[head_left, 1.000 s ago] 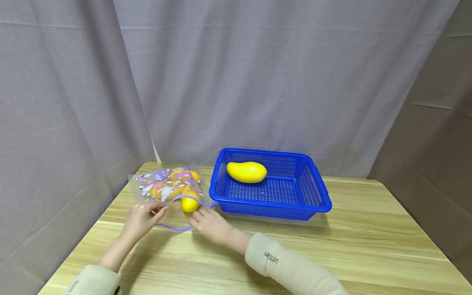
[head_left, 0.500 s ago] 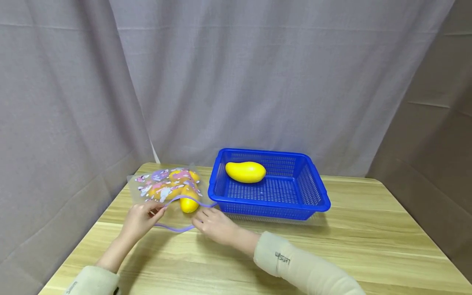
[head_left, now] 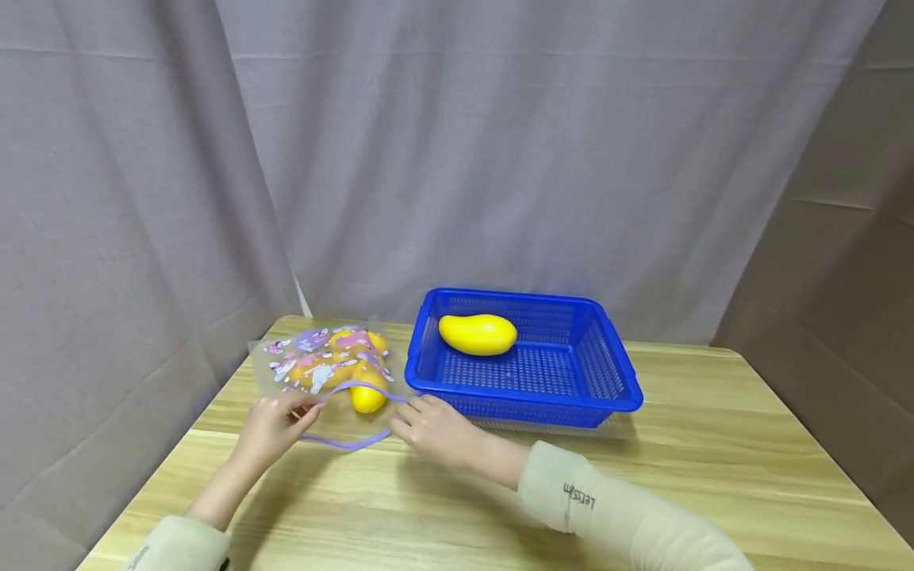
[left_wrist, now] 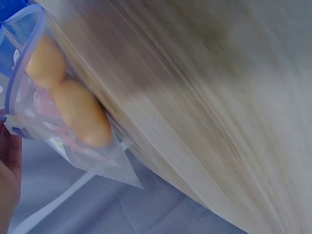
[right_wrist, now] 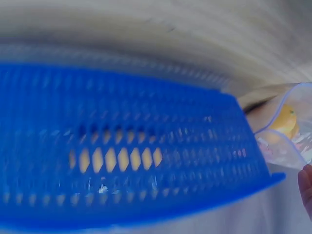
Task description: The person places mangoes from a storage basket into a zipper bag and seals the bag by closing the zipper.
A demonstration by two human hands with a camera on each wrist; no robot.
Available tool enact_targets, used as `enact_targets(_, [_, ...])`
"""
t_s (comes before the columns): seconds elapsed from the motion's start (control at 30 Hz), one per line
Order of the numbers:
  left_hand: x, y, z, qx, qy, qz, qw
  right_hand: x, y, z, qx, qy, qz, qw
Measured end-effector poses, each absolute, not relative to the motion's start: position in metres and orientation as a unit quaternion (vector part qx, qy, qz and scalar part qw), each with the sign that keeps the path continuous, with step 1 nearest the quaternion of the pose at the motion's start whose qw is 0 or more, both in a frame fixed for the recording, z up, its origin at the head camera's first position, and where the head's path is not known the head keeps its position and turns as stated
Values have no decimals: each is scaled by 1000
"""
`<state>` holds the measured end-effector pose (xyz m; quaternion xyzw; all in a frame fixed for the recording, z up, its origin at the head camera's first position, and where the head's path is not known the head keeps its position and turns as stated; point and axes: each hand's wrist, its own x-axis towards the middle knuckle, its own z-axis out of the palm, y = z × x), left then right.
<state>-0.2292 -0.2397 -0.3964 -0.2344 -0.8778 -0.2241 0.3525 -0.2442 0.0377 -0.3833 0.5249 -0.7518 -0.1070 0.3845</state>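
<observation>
A clear zip bag (head_left: 286, 373) printed with cartoon figures lies on its side at the left of the table, several yellow mangoes (head_left: 367, 396) inside. Its purple-edged mouth gapes towards me. My left hand (head_left: 274, 428) pinches the mouth's upper edge at the left; in the left wrist view a pale slider tab (left_wrist: 15, 125) shows beside the fingers. My right hand (head_left: 435, 428), fingers loosely bent, is at the right corner of the mouth and overlaps it, just in front of the blue basket (head_left: 524, 399). One yellow mango (head_left: 478, 335) lies in that basket, at its left.
The wooden table (head_left: 714, 476) extends to the right and towards me. A grey curtain (head_left: 500, 159) hangs behind and at the left, and a browner one (head_left: 828, 262) at the right. The basket's left end stands close to the bag's mouth.
My right hand has moved to the right, from in front of the mango in the bag's mouth to the mouth's right corner. My left hand stays on the bag's edge.
</observation>
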Motion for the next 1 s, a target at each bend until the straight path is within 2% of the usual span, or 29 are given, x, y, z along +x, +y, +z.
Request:
enact_targets(0.5, [-227,-241,-393,-244,-882,-233,328,-259,76,-347,535,-737,-104,401])
enact_targets(1.0, [-228,-240,-394,-241,-884,-223,333,-282,95,-321,480,-773,-92,405])
